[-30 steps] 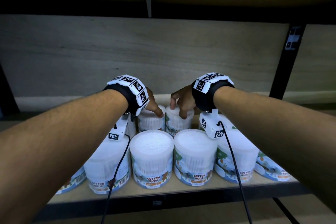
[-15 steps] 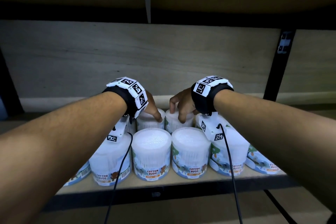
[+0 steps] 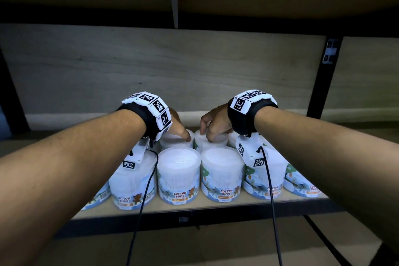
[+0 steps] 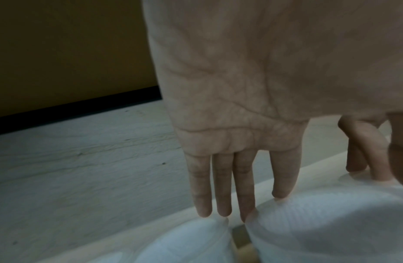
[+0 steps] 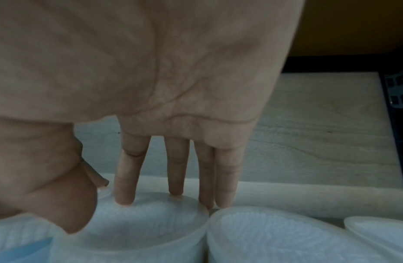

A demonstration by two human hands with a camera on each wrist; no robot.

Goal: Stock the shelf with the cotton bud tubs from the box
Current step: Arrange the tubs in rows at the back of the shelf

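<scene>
Wooden shelf [image 3: 194,206] at frame centre carries two rows of cotton bud tubs; the front row [image 3: 178,176] stands complete. Left hand [image 3: 178,128] and right hand [image 3: 212,125] each rest straight, slightly spread fingers on a back-row tub lid [image 5: 151,218], gripping nothing. Stocking appears well advanced. The box is out of view, so remaining stock cannot be determined.

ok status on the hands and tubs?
Left hand open, fingertips on a back-row tub. Right hand open, fingertips on the next tub. Front row full; nothing blocking.
</scene>
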